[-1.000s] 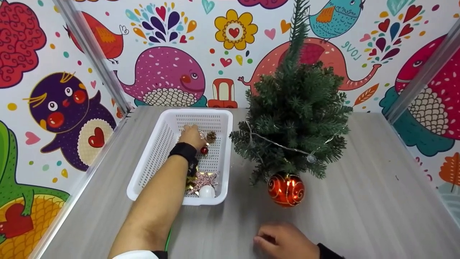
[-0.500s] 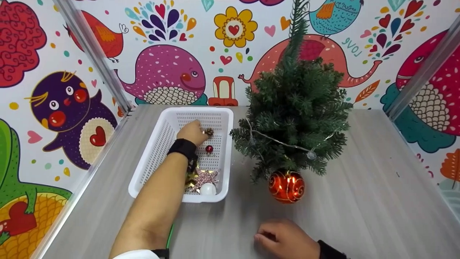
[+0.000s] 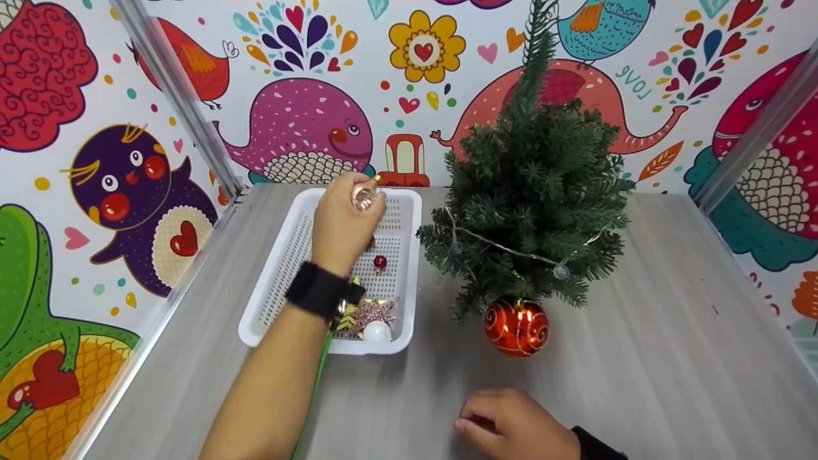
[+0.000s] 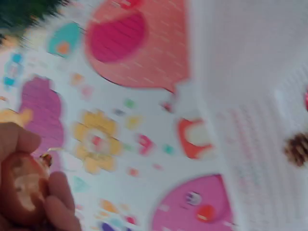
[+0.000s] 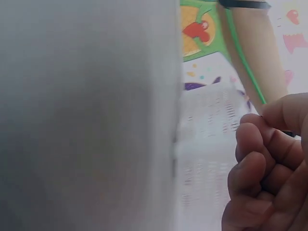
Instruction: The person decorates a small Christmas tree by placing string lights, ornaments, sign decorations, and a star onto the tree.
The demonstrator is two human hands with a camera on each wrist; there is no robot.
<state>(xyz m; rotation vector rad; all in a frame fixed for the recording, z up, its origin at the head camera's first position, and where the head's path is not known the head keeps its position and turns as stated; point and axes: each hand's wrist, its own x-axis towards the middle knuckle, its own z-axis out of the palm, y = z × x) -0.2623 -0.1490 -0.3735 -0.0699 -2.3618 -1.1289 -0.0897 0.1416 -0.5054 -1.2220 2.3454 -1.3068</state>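
Note:
Above the far end of the white plastic basket (image 3: 415, 268), my left hand (image 3: 342, 223) grips a shiny rose-gold bauble (image 3: 363, 197) with a gold cap. Its fingers curl round the bauble (image 4: 24, 185) in the left wrist view. Inside the basket lie a small red bauble (image 3: 380, 262), a pink glitter star (image 3: 376, 311), gold pieces (image 3: 348, 319) and a white ball (image 3: 377, 332). A pine cone (image 4: 298, 149) shows in the left wrist view. My right hand (image 3: 511, 421) rests loosely curled on the table, holding nothing.
A small green Christmas tree (image 3: 543, 185) stands right of the basket, with a string of lights (image 3: 505, 251) across it. From its lower front hangs a large red bauble (image 3: 516, 327). Behind is a cartoon-printed wall (image 3: 307, 121), with a metal post (image 3: 172, 83) at the left corner.
My left hand has come up out of the basket with the rose-gold bauble, leaving the small red bauble and pine cone behind. The right hand stays in place.

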